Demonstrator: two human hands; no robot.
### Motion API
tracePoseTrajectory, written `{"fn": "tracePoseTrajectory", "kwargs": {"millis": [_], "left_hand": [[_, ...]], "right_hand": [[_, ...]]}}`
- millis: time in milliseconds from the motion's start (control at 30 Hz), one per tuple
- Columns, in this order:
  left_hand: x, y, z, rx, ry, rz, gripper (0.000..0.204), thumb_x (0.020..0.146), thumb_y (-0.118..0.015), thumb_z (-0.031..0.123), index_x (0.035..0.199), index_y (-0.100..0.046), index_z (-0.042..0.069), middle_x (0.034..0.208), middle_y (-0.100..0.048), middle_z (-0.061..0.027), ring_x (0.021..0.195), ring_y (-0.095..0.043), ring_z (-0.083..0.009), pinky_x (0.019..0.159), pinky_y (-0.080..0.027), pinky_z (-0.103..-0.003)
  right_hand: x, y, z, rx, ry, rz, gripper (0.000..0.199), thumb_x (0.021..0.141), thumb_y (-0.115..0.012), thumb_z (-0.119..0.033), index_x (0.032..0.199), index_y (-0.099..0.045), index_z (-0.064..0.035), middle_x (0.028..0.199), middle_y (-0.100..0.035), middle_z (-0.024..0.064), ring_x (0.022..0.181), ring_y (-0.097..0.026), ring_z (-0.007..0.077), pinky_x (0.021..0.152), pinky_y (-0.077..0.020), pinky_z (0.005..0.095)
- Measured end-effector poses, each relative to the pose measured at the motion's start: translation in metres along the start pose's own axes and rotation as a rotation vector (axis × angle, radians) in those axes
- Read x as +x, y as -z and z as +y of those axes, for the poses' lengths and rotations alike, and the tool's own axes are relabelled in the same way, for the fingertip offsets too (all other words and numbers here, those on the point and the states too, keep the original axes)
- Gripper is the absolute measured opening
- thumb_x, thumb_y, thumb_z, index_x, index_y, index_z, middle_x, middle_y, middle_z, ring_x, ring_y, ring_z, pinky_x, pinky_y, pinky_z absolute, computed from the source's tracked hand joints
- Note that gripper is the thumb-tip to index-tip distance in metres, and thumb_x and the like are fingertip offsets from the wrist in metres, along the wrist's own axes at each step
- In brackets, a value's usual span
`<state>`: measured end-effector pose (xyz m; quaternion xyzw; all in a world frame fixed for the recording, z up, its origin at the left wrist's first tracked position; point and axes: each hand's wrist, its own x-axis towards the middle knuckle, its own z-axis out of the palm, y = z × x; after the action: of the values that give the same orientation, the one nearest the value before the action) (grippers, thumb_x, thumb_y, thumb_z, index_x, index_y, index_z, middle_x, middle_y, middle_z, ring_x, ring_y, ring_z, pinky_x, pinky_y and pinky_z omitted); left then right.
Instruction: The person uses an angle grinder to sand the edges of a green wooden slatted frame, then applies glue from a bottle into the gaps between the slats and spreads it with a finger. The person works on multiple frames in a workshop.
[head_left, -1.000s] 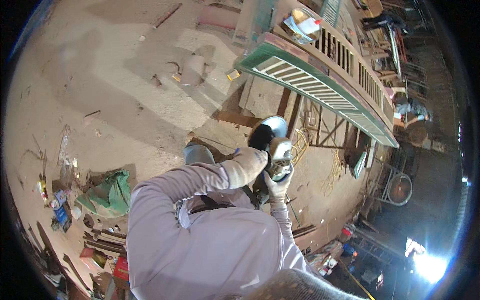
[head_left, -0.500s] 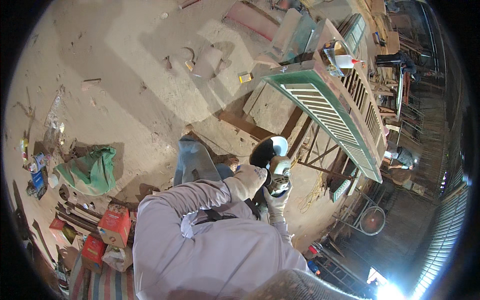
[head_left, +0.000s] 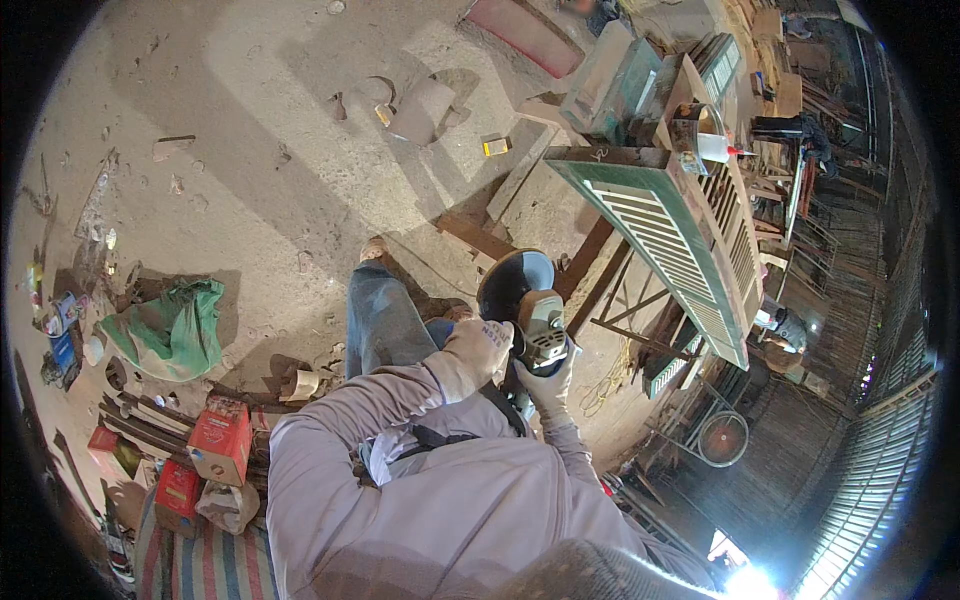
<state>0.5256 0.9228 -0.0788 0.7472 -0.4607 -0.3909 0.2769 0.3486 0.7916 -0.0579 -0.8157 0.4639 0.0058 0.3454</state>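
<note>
An angle grinder (head_left: 543, 330) with a large round dark disc (head_left: 515, 285) is held in front of my body, between both gloved hands. My left hand (head_left: 480, 350), in a pale work glove, is closed at the grinder's left side, apparently around a side handle that the fingers hide. My right hand (head_left: 547, 382) wraps round the lower part of the grinder's body, thumb and fingers closed on it. The disc is clear of the green shutter (head_left: 655, 220), a slatted wooden panel lying to the right on a trestle.
A tin (head_left: 697, 135) and a white bottle with a red tip (head_left: 714, 148) rest on the shutter. At the left lie a green cloth (head_left: 170, 330) and red boxes (head_left: 220, 440). Wood offcuts litter the dusty floor. A fan (head_left: 722, 439) and other people are farther right.
The grinder has tilted and shifted slightly left in my hands, so the disc now shows a broader dark face. Both hands have kept their hold. The whole view has moved a little.
</note>
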Motion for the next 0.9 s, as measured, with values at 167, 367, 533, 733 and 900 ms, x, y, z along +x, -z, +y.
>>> {"fn": "tracePoseTrajectory", "kwargs": {"millis": [167,367,533,733,900], "left_hand": [[0.006,-0.006,-0.004,0.078,-0.083,0.061,0.017,0.093,-0.060,0.018,0.104,-0.062,0.006,0.084,-0.071,-0.0117,0.075,-0.074,-0.0301,0.058,-0.056,-0.046],[0.004,-0.018,-0.015,0.000,-0.156,0.088,0.019,0.093,-0.060,0.019,0.106,-0.061,0.004,0.084,-0.071,-0.0127,0.077,-0.074,-0.0313,0.061,-0.056,-0.045],[-0.006,-0.018,-0.029,-0.047,-0.100,0.107,0.020,0.092,-0.059,0.017,0.108,-0.060,0.005,0.085,-0.070,-0.0107,0.077,-0.073,-0.0310,0.061,-0.054,-0.046],[-0.003,-0.020,-0.047,-0.157,0.077,0.020,0.019,0.094,-0.059,0.019,0.105,-0.068,0.007,0.094,-0.075,-0.0154,0.086,-0.075,-0.0343,0.071,-0.059,-0.047],[-0.007,-0.021,-0.059,-0.104,0.046,0.038,0.018,0.094,-0.057,0.016,0.106,-0.067,0.006,0.092,-0.074,-0.0140,0.084,-0.076,-0.0312,0.067,-0.059,-0.044]], "right_hand": [[-0.001,0.001,-0.002,0.026,-0.006,0.011,0.105,0.063,-0.095,-0.027,0.149,-0.038,-0.0070,0.135,-0.058,0.0192,0.125,-0.058,0.0305,0.105,-0.0479,0.0428],[-0.004,-0.004,0.003,0.001,0.013,0.020,0.093,0.065,-0.094,-0.019,0.141,-0.041,-0.0068,0.128,-0.058,0.0138,0.117,-0.058,0.0254,0.100,-0.0498,0.0404],[-0.001,-0.017,0.002,-0.028,-0.114,-0.017,0.102,0.063,-0.096,-0.025,0.147,-0.039,-0.0071,0.134,-0.059,0.0183,0.124,-0.060,0.0297,0.104,-0.0496,0.0434],[0.008,-0.035,-0.002,-0.071,-0.050,-0.069,0.102,0.064,-0.095,-0.026,0.147,-0.039,-0.0067,0.130,-0.061,0.0191,0.120,-0.062,0.0301,0.100,-0.0517,0.0446],[0.017,-0.042,-0.007,-0.043,-0.071,-0.129,0.102,0.065,-0.095,-0.027,0.147,-0.038,-0.0073,0.130,-0.061,0.0203,0.120,-0.063,0.0306,0.100,-0.0524,0.0447]]}}
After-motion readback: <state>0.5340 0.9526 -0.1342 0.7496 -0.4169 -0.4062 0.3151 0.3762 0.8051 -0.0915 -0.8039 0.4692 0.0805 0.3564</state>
